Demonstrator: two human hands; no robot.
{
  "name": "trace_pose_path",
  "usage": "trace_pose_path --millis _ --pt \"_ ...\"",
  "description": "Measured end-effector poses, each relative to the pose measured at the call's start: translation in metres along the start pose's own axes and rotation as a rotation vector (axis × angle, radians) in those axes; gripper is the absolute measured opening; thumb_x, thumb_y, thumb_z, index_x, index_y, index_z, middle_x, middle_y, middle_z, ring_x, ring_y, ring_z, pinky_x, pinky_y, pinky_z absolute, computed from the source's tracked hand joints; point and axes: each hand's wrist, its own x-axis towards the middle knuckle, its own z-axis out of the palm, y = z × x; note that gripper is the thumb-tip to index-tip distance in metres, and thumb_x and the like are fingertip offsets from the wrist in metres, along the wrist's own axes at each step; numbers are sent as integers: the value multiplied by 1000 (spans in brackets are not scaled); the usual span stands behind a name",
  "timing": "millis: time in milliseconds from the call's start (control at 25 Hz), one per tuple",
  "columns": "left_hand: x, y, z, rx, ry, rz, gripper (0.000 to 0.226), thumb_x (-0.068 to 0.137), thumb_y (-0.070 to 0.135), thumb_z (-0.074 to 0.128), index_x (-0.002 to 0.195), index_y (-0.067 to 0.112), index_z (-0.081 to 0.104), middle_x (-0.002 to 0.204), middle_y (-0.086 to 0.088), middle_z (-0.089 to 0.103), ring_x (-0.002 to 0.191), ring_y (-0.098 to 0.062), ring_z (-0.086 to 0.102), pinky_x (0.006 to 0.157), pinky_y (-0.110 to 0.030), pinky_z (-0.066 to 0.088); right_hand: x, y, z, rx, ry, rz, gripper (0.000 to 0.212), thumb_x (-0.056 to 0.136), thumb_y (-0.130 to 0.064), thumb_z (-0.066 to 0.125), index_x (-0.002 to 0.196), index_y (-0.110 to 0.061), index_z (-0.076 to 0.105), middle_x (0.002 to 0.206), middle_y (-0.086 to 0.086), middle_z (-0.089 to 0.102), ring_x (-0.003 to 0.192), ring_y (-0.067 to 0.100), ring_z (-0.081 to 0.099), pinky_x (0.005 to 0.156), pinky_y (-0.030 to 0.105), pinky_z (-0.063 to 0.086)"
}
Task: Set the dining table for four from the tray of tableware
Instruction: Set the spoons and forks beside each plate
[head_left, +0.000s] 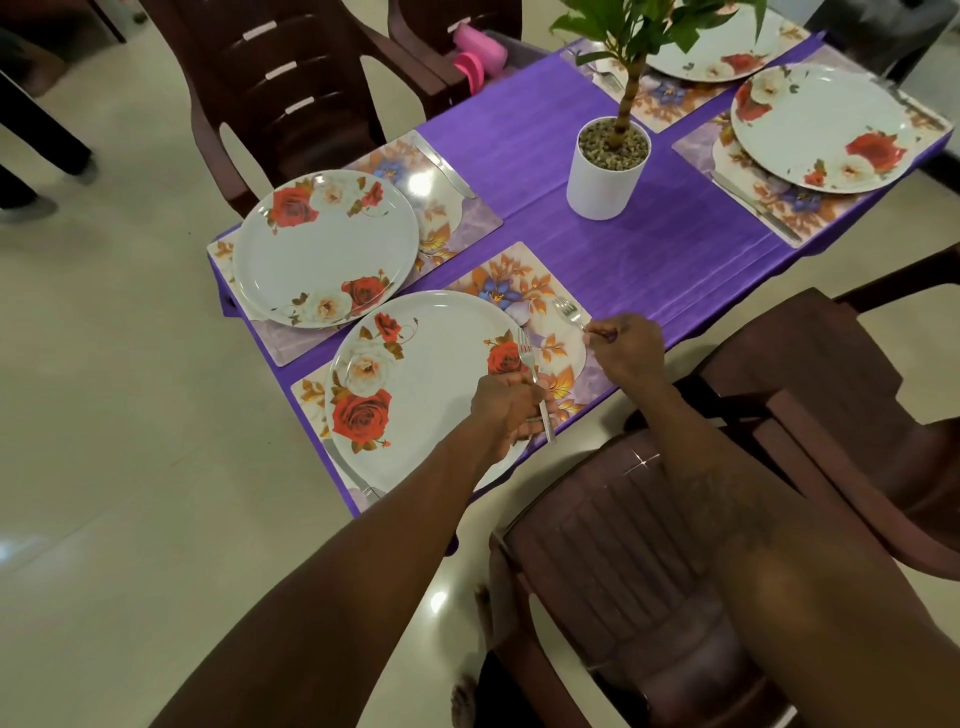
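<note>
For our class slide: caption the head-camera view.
Right hand pinches a fork on the near placemat; left hand holds a second fork above the floral plate.

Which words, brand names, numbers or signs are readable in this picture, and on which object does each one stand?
There are none to read.
White round plate with red roses: flowers only, no text.
Floral rectangular placemat: pattern only.
White cylindrical plant pot: plain.
Steel fork in the left hand and second steel fork in the right hand: any stamp is too small to see.
</note>
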Motion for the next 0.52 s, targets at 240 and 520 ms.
trace_pose_path --millis 240,520 --pt "0 18 -20 9 5 11 18 95 19 74 111 13 75 98 -7 80 90 -25 78 90 -51 61 12 6 4 23 3 79 22 92 -25 77 108 -11 80 101 4 78 87 15 70 73 23 49" --pt "-6 47 -78 30 -62 60 4 95 13 73 98 11 73 102 -12 77 88 -25 76 80 -44 65 -15 -60 32 128 189 114 21 92 -25 72 107 -13 81 97 1 79 84 11 69 77 22 52"
